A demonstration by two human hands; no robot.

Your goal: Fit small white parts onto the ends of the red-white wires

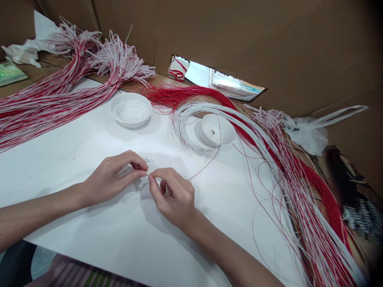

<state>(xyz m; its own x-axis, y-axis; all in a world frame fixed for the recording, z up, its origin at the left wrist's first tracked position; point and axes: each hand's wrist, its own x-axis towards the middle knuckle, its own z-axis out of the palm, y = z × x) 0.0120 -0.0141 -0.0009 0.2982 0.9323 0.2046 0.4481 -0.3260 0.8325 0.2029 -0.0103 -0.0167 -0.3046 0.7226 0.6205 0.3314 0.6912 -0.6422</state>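
Note:
Above the middle of the white tabletop (pixel 98 239), my left hand (pixel 110 175) pinches a tiny white piece (pixel 147 172) between thumb and fingertips. My right hand (pixel 173 195) meets it there, thumb and forefinger closed on the end of a thin wire. A red wire (pixel 203 169) runs from behind the right hand up toward the small white bowl on the right. Just beyond the fingertips lie several loose white bits (pixel 149 157). Farther back stands a white bowl (pixel 131 122) filled with similar white pieces (pixel 128 111). The exact joint between piece and wire is too small to make out.
Red-and-white wire bundles (pixel 54 103) with white-tipped ends lie at the left. A second white bowl (pixel 224 133) sits among loops of white wire (pixel 206 107) and red wire (pixel 191 92). More bundles run down the right edge. Cardboard walls (pixel 269 36) with a slot enclose the back.

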